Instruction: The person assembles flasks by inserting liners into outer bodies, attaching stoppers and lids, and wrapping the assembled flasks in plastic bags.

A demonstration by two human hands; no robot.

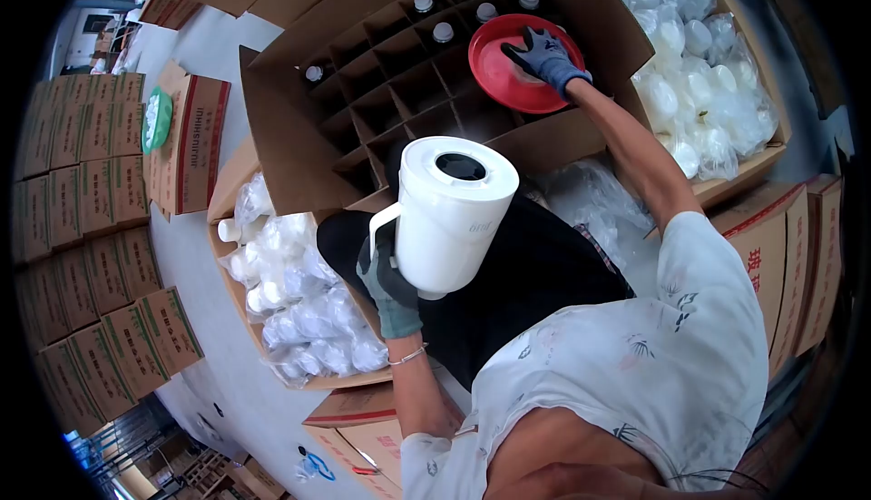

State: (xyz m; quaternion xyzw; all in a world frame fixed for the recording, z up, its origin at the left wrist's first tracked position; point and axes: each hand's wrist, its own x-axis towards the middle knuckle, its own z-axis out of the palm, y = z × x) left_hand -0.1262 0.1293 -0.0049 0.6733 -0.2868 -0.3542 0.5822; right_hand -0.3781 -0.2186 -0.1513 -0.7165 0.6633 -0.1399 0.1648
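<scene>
A white plastic jug (pixel 451 228) with a side handle is in my left hand (pixel 388 287), whose gloved fingers wrap round its lower side by the handle. A round dark opening or window shows in the jug's upward end. My right hand (pixel 544 57), also gloved, reaches over the rim into a shallow red bowl (pixel 490 69); its fingers are apart. Small contents under them cannot be made out. Beneath the bowl, a big carton (pixel 281 128) has cardboard dividers; white-capped bottles (pixel 443 34) stand in several of its cells.
Open boxes of bagged white parts flank me: one at left (pixel 308 305), one at right (pixel 699 83). Stacked cartons (pixel 77 173) line the far left. A green basin (pixel 158 121) rests on a carton (pixel 197 142). More cartons (pixel 767 255) stand at right.
</scene>
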